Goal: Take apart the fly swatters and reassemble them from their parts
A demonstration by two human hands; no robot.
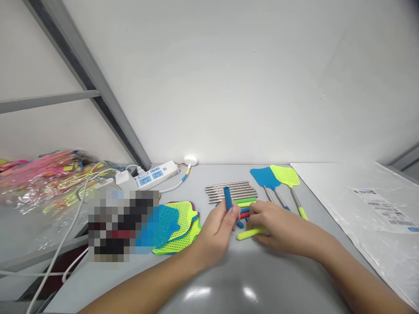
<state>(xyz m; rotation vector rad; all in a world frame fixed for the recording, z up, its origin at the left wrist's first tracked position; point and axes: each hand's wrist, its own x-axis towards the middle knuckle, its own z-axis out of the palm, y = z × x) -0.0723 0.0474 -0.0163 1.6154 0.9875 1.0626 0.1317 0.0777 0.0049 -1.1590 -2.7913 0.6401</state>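
My left hand (220, 226) is closed round a blue tube-shaped handle (228, 198), held upright with its top end sticking out above the thumb. Just to the right, my right hand (273, 224) is curled, with a yellow-green handle (250, 233) between its fingers and thumb. Partly hidden behind both hands lie more handles, among them a green handle (246, 200) and a red handle (245, 215). Beyond them is a row of thin metal rods (231, 192). Past my right hand lie a blue fly swatter (266, 178) and a yellow-green fly swatter (286, 175), both with metal shafts.
Loose swatter heads, including a yellow-green one (176, 246), are stacked at left. Behind them stand a power strip (157, 174) and a white cable (75, 218). Plastic bags of colourful items (49, 183) fill the far left. A white plastic sheet (366, 209) covers the right side.
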